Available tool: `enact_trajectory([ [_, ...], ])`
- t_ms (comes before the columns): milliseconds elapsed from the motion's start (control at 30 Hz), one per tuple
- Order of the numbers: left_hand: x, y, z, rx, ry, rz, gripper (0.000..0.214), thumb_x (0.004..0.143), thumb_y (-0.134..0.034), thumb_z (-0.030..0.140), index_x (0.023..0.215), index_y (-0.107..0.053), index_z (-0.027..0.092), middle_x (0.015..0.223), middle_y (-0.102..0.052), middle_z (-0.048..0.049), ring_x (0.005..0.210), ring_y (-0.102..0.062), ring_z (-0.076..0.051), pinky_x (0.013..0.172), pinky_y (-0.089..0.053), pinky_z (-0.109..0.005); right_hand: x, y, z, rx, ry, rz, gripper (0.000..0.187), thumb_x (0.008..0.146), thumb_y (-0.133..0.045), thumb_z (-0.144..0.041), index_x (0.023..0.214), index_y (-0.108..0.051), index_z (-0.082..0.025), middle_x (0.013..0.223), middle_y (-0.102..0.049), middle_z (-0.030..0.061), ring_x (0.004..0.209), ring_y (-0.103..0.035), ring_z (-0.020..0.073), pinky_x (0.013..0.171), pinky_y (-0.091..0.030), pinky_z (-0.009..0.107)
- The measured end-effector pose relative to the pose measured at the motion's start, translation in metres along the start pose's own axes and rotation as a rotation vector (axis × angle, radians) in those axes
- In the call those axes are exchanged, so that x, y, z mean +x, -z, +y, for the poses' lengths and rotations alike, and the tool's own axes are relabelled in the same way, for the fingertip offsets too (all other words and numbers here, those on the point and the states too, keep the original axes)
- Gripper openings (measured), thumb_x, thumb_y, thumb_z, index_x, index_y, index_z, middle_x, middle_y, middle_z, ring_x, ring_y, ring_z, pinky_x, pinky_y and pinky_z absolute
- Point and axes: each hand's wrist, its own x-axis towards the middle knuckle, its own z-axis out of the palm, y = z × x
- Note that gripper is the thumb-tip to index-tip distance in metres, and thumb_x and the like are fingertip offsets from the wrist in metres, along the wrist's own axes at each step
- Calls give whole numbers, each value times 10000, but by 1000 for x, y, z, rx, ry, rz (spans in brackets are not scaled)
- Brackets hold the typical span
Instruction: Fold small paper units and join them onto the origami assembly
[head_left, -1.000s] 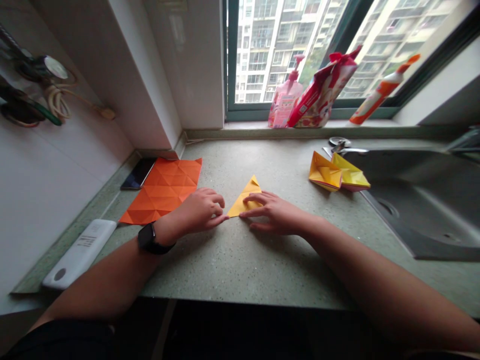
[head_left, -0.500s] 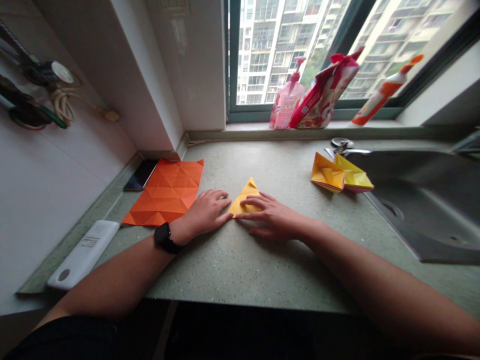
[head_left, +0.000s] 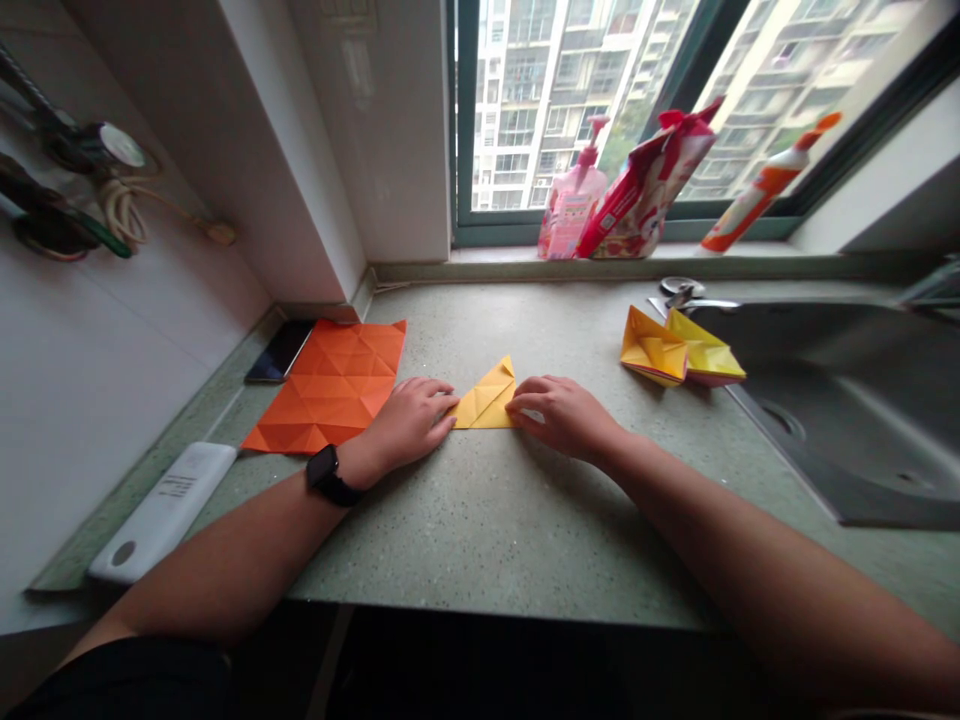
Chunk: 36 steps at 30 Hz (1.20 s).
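A folded piece of yellow origami paper (head_left: 485,398) lies on the green speckled countertop (head_left: 480,530), with creases across it and a pointed top. At its left corner rests my left hand (head_left: 415,415), fingers stretched out and fingertips touching the paper; a black watch is on that wrist. My right hand (head_left: 562,412) pinches the right edge of the paper between thumb and fingertips. A creased orange paper sheet (head_left: 337,385) lies just left of my left hand.
Two folded paper boats, one orange-yellow (head_left: 652,348) and one yellow (head_left: 701,350), stand by the metal sink (head_left: 862,420). A phone (head_left: 279,350) and a white oblong device (head_left: 165,512) lie left. A pump bottle (head_left: 571,205) and a red bag (head_left: 652,185) stand on the sill.
My right hand has drawn back from lying over the yellow paper and now pinches its right edge. More of the paper shows, its lower edge now nearly level. My left hand has barely moved.
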Motion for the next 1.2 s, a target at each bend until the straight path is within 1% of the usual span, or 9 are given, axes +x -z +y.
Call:
enact_trajectory([
  [200, 1, -3, -1, -58, 62, 21, 277, 1013, -690, 299, 1255, -806, 228, 1371, -723, -119, 1305, -639, -323, 1161, -501, -560, 0, -3, 0, 20, -8, -19, 159, 1015, -674, -250, 1019, -830, -278, 1137, -807, 73, 973, -735, 250, 858, -539, 399],
  [367, 4, -2, -2, -232, 90, 52, 276, 971, -737, 256, 1237, -792, 207, 1375, -733, -114, 1303, -660, -300, 1171, -513, -534, 1, -4, 1, 18, -27, -19, 136, 1017, -677, -262, 1009, -812, -271, 1132, -805, 75, 970, -740, 258, 857, -537, 403],
  [533, 6, 1, -1, -437, 127, 61, 70, 921, -764, 231, 988, -761, 208, 1302, -737, -93, 1265, -680, -275, 1152, -531, -517, 1, -7, 0, 31, -21, 4, 111, 997, -679, -237, 1050, -772, -267, 1141, -803, 66, 986, -746, 263, 873, -546, 409],
  [633, 7, 4, 1, -503, 116, 84, 57, 913, -757, 239, 894, -718, 203, 1265, -728, -91, 1216, -691, -265, 1133, -536, -506, 1, -8, -1, 51, -45, 50, 109, 985, -682, -248, 1080, -735, -256, 1170, -791, 85, 1013, -744, 276, 886, -560, 424],
  [767, 7, 9, 7, -552, 94, 207, 126, 947, -716, 285, 874, -652, 205, 1150, -734, -76, 1121, -705, -245, 1070, -558, -461, 0, -9, -2, 111, -133, 184, 128, 999, -670, -311, 1107, -686, -245, 1136, -764, 108, 1010, -735, 287, 869, -579, 431],
  [867, 6, 13, 11, -518, 53, 286, 134, 973, -680, 289, 885, -615, 211, 1108, -731, -70, 1076, -704, -234, 1022, -571, -435, -1, -8, -3, 185, -159, 240, 152, 1010, -659, -345, 1125, -661, -246, 1140, -759, 111, 1018, -738, 288, 871, -593, 444],
  [1000, 2, 16, 18, -303, -33, 365, 83, 988, -654, 247, 932, -602, 216, 1122, -731, -83, 1094, -690, -252, 1025, -568, -463, 0, -10, -8, 382, -195, 205, 201, 1009, -671, -408, 1144, -643, -262, 1139, -773, 101, 1042, -758, 280, 899, -626, 464],
  [1100, -1, 15, 24, -196, -128, 376, 56, 997, -635, 210, 952, -602, 221, 1146, -746, -90, 1124, -698, -261, 1054, -572, -484, 1, -13, -12, 592, -258, 171, 315, 983, -704, -476, 1211, -620, -275, 1212, -778, 112, 1105, -765, 286, 922, -653, 486],
  [1200, -3, 12, 28, -189, -206, 353, 71, 1006, -615, 189, 947, -590, 220, 1228, -757, -102, 1159, -719, -258, 1040, -603, -464, 2, -15, -15, 756, -293, 128, 407, 958, -724, -519, 1264, -594, -286, 1299, -762, 129, 1167, -754, 293, 963, -656, 512],
])
